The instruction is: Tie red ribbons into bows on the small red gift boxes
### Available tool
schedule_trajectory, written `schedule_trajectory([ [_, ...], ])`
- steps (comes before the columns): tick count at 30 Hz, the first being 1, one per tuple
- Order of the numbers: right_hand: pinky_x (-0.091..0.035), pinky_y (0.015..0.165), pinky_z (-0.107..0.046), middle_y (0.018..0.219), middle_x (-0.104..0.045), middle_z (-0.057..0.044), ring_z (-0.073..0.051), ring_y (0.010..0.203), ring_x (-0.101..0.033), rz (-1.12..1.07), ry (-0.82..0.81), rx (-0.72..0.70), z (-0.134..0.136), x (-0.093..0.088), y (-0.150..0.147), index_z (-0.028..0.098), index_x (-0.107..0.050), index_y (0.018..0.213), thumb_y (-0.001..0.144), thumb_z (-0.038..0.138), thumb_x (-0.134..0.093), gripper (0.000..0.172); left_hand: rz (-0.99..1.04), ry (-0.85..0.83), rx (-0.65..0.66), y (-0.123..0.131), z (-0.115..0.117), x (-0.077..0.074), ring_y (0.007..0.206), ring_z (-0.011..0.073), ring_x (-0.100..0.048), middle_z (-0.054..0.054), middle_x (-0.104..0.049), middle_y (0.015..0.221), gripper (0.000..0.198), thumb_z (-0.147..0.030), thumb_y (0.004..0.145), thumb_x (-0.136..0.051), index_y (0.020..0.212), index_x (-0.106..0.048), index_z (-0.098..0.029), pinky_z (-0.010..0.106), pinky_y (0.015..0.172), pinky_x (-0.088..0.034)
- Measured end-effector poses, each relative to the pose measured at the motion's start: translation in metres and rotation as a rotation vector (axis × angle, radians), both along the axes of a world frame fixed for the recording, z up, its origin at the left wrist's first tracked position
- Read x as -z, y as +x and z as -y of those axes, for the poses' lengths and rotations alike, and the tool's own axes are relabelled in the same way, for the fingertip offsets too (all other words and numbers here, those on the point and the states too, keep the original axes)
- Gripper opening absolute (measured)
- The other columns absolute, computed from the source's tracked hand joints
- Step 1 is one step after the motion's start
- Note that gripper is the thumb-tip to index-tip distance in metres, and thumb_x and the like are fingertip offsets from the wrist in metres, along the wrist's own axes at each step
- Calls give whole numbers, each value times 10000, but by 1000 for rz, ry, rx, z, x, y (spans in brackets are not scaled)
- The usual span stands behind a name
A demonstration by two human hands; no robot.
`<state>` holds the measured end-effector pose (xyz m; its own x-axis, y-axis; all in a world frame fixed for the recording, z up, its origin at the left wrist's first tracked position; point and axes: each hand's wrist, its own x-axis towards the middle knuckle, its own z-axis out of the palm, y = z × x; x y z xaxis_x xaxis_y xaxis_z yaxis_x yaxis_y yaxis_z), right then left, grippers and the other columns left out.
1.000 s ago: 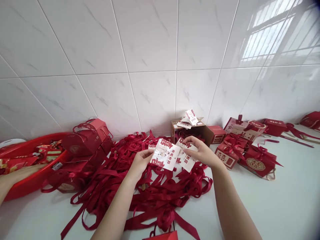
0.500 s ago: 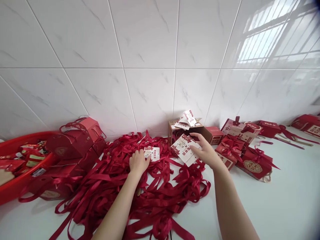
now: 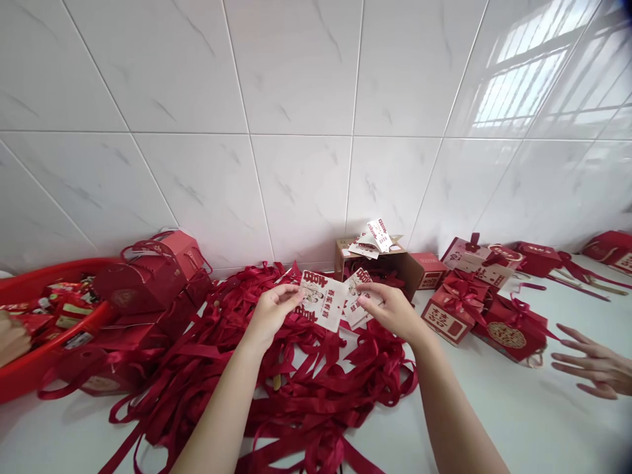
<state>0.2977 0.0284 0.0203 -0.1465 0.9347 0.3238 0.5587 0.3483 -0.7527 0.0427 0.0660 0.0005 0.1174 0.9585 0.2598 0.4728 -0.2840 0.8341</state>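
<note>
Between thumb and fingers, my left hand pinches a white card printed with red characters and small figures. My right hand grips a second printed card, with what looks like another behind it. The two hands are close together, and the left card's right edge comes near the right one. Under both hands spreads a tangled heap of dark red ribbons. Just behind my right hand stands an open cardboard box with more white cards on top.
Red gift boxes are stacked at left beside a red basin of wrapped sweets, with part of a hand at its edge. Several ribboned boxes stand at right. Another person's hand reaches in there. A tiled wall rises behind.
My left hand has lifted its card from over the ribbons and brought it toward my right hand. My right hand has shifted slightly left. Another person's hand has appeared at right.
</note>
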Motion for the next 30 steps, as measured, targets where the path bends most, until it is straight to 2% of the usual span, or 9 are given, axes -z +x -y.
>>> schedule_trajectory([
  [2, -473, 918, -384, 1110, -700, -119, -284, 1046, -638, -20, 9, -38, 0, 3, -9, 163, -673, 1070, 835, 454, -575, 386, -6, -8, 46, 8, 1, 3, 886, 218, -695, 90, -743, 967, 410, -504, 831, -540, 997, -672, -154, 300, 805, -540],
  [5, -500, 844, -374, 1027, -713, -99, -267, 942, -660, -58, 25, -4, -3, 9, -16, 168, -648, 1051, 855, 400, -543, 322, -88, -6, 36, 12, -9, 22, 945, 214, -678, 78, -732, 1009, 382, -469, 886, -467, 1017, -680, -180, 304, 850, -525],
  [8, -502, 822, -388, 1048, -695, -99, -264, 919, -653, -83, 6, 104, -6, 12, -11, 178, -590, 1128, 859, 348, -509, 328, -260, -9, -106, 3, -23, 48, 1103, 263, -600, 121, -675, 1130, 340, -338, 922, -400, 998, -690, -177, 401, 968, -453],
  [11, -504, 836, -380, 1154, -654, -86, -253, 985, -634, -160, 2, 149, -5, 9, 0, 219, -481, 1289, 832, 289, -521, 463, -457, -36, -250, -10, -31, 71, 1196, 359, -503, 192, -559, 1297, 301, -196, 872, -436, 1032, -688, -155, 556, 983, -382],
  [14, -501, 854, -376, 1201, -634, -82, -252, 1035, -618, -219, -33, 154, -3, 4, 6, 223, -443, 1335, 809, 258, -530, 535, -606, -35, -276, -16, -32, 83, 1229, 387, -437, 151, -379, 1489, 380, -97, 819, -442, 1105, -672, -194, 590, 956, -376],
  [17, -497, 865, -383, 1211, -633, -83, -255, 1034, -620, -241, -69, 138, -1, 1, 6, 213, -453, 1334, 798, 246, -527, 543, -700, 0, -254, -14, -32, 84, 1260, 377, -380, 70, -262, 1564, 488, -49, 787, -439, 1192, -635, -239, 569, 960, -380],
  [22, -471, 915, -389, 1219, -635, -77, -247, 1054, -613, -222, -79, 114, -3, 3, 3, 205, -472, 1318, 777, 229, -509, 542, -740, 87, -269, -10, -30, 82, 1312, 376, -296, 81, -178, 1587, 559, -37, 792, -422, 1306, -553, -213, 560, 1001, -328],
  [27, -459, 938, -385, 1242, -624, -79, -241, 1061, -608, -217, -80, 107, -4, 3, 4, 198, -483, 1302, 772, 220, -489, 531, -674, 149, -205, -9, -30, 80, 1275, 333, -370, 66, -399, 1500, 552, -25, 765, -446, 1256, -592, -231, 524, 1004, -343],
  [30, -479, 898, -370, 1230, -631, -79, -233, 1016, -626, -211, -93, 125, -3, 2, 5, 199, -474, 1313, 777, 225, -482, 537, -560, 217, -251, -11, -31, 64, 1219, 333, -436, 84, -494, 1429, 489, -108, 800, -477, 1267, -577, -213, 526, 985, -380],
])
